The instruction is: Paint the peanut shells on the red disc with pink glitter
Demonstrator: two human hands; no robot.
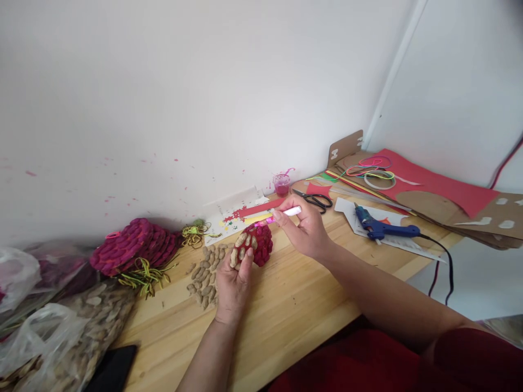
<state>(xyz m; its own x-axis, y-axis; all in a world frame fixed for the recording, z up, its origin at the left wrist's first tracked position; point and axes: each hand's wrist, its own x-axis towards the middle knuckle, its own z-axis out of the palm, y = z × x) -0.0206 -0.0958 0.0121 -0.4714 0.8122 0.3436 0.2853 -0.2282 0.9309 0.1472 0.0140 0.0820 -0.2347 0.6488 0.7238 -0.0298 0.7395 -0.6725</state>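
Note:
My left hand (236, 283) grips a peanut-covered craft piece (265, 245), its thumb pressed on the near face. Bare tan peanuts on a red backing show on the left of the piece, and dark pink ones on its right. In my right hand (304, 231) is a slim paintbrush (292, 211) with a white handle end, pinched between thumb and fingers. Its pink-stained front part points left, over the top edge of the piece; whether the tip touches is too small to tell. Loose peanuts (204, 275) lie on the table beside my left hand.
A cup of pink paint (281, 185) stands by the wall, near black-handled scissors (318, 201). Rightward are a blue glue gun (379, 226) with a cord and red card (433, 182). Pink peanut discs (131, 247) and a bag of peanuts (90, 332) sit left.

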